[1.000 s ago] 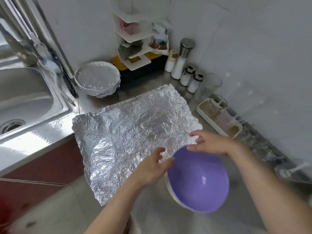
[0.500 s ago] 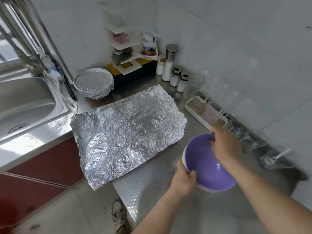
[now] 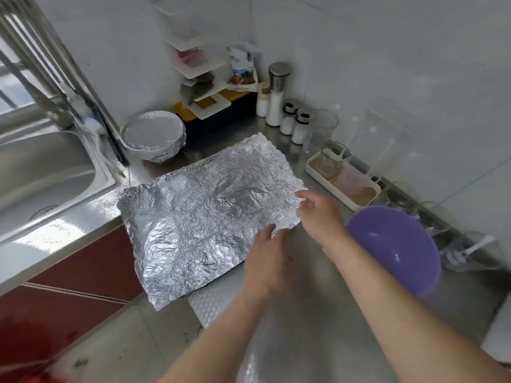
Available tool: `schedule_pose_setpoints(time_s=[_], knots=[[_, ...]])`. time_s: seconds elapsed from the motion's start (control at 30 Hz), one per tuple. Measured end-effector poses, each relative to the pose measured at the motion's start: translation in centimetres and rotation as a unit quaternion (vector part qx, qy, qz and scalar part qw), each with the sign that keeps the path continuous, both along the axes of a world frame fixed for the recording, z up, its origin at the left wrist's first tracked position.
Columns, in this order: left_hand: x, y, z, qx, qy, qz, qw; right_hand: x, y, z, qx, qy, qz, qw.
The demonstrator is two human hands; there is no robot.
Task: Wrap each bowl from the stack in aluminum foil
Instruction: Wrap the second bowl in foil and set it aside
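Observation:
A crinkled sheet of aluminum foil [image 3: 204, 217] lies flat on the steel counter, its near left corner hanging over the edge. A purple bowl [image 3: 398, 252] sits on the counter to the right of the foil, partly hidden behind my right forearm; neither hand holds it. My left hand [image 3: 269, 258] lies with straight fingers on the foil's near right edge. My right hand [image 3: 318, 217] hovers at the foil's right edge with relaxed fingers; whether it touches the foil is unclear. A bowl wrapped in foil [image 3: 153, 135] stands at the back left of the counter.
A steel sink [image 3: 41, 172] is at the left. A white corner shelf [image 3: 199, 78], shakers [image 3: 293, 120], a glass [image 3: 322, 128] and a white tray of containers [image 3: 343, 183] line the walls. More glassware [image 3: 470, 252] stands right of the purple bowl.
Both hands let go of the purple bowl, which now rests at the right. They moved left to the foil's right edge.

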State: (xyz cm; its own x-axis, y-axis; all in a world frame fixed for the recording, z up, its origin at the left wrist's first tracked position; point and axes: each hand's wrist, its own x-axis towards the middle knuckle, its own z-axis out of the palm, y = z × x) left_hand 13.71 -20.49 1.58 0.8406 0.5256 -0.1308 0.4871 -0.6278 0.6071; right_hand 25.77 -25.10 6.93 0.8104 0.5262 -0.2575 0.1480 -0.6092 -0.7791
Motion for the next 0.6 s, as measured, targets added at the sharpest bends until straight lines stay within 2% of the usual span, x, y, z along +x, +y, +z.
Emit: schedule_pose_setpoints(time_s=[0.1, 0.13, 0.2, 0.37, 0.6], knots=[[-3.2, 4.4, -1.5, 0.097, 0.157, 0.023, 0.983, -2.7, 2.0, -1.7, 0.012, 0.209, -0.067, 0.976], [-4.1, 5.3, -2.0, 0.098, 0.191, 0.02, 0.976, -3.4, 2.3, -2.2, 0.005, 0.247, -0.079, 0.966], [-5.4, 6.0, -2.9, 0.1, 0.201, 0.012, 0.974, -4.3, 2.5, -2.9, 0.0, 0.294, -0.096, 0.951], [-7.1, 6.6, -3.8, 0.156, 0.132, -0.009, 0.979, -5.1, 3.3, -4.9, 0.026, 0.304, -0.17, 0.937], [-7.9, 7.2, -4.6, 0.138, 0.124, -0.003, 0.983, -5.1, 4.6, -7.2, 0.06, 0.289, -0.248, 0.923]])
